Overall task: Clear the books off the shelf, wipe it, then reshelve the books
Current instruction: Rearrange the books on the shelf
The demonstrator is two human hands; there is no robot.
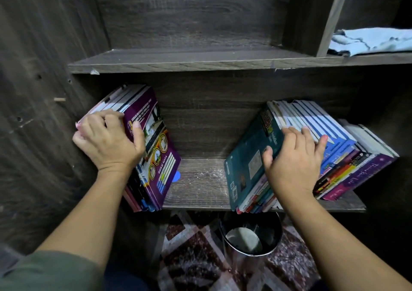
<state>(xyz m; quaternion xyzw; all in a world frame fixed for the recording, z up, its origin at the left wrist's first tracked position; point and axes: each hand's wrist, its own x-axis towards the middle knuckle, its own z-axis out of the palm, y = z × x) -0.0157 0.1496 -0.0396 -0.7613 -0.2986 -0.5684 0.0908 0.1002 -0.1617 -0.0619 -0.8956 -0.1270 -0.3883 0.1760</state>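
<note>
Round shiny metal bin upright on a dark patterned rug.

Likely a home study corner: dark wood-grain bookcase with school notebooks and paperbacks, patterned rug underfoot, metal wastebasket below.

Left hand around purple-fronted books, right hand around teal-fronted books, dusty shelf between

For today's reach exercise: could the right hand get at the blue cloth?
Probably yes: the cloth lies uncovered on the upper shelf; the right hand must first release its books.
</note>
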